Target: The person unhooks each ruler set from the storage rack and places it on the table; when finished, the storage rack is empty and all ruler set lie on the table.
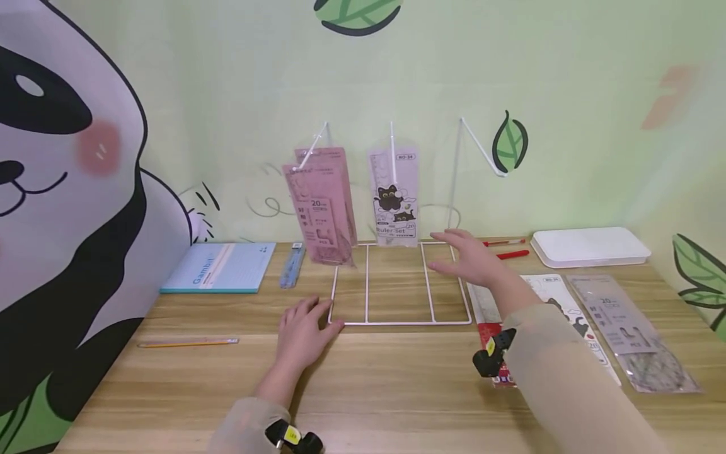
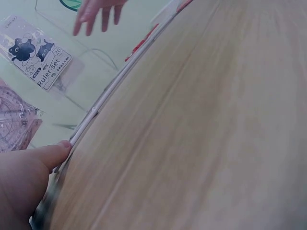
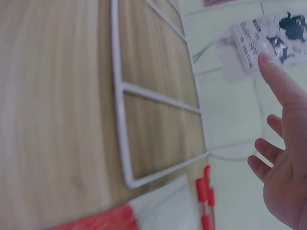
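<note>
A white wire display rack [image 1: 399, 324] lies on the table, with three hooks rising at its back. My left hand [image 1: 303, 331] holds its front left corner; in the left wrist view the thumb [image 2: 56, 154] presses the wire. Above the rack's right rear part, my right hand [image 1: 469, 257] is spread and holds nothing, its fingers [image 3: 271, 149] apart from the wires. From the left hook [image 1: 313, 144] hang pink ruler set packs [image 1: 320, 217]. A white ruler set pack [image 1: 395, 217] with black cats hangs on the middle hook. Nothing hangs on the right hook [image 1: 482, 148].
Left of the rack lie a blue notebook [image 1: 218, 268], a small blue packet [image 1: 292, 268] and a pencil [image 1: 190, 343]. At the right are red pens [image 1: 512, 255], a white case [image 1: 590, 246], a cat-print pack [image 1: 558, 296] and a clear-wrapped ruler pack [image 1: 629, 334]. A printed curtain stands behind.
</note>
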`<state>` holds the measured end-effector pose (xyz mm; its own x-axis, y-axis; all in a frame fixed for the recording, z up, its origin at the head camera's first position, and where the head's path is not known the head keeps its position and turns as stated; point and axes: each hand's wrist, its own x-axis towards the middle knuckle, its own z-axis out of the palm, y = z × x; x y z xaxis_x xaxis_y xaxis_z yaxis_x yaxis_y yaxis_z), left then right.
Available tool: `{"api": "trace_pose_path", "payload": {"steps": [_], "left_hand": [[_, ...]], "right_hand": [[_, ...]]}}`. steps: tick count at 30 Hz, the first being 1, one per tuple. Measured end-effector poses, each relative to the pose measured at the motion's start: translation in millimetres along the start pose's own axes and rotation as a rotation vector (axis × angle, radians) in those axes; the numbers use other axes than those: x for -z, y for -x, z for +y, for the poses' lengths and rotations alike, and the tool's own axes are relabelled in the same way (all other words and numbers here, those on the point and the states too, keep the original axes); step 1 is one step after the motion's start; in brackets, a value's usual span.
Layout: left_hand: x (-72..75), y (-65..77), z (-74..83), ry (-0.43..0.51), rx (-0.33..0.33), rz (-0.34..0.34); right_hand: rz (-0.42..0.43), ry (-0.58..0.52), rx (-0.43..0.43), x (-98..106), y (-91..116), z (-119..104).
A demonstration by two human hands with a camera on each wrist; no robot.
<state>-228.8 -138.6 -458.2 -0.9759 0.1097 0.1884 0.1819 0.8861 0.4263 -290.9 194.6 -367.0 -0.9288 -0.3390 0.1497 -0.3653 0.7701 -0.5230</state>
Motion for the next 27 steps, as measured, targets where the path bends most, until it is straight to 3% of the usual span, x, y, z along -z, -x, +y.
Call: {"api": "trace_pose_path", "payload": {"steps": [9, 19, 27], "left_hand": [[0.1, 0.1, -0.7, 0.004, -0.004, -0.002], [2.0, -0.3, -0.6, 0.001, -0.007, 0.005], [0.7, -0.7, -0.4, 0.006, -0.001, 0.002]], "right_hand": [[-0.006, -0.062, -0.006, 9.1, -22.8, -30.0], [0.010, -0.026, 0.023, 18.2, -35.9, -59.5], [-0.010, -0.026, 0.020, 14.4, -42.1, -74.6]]}}
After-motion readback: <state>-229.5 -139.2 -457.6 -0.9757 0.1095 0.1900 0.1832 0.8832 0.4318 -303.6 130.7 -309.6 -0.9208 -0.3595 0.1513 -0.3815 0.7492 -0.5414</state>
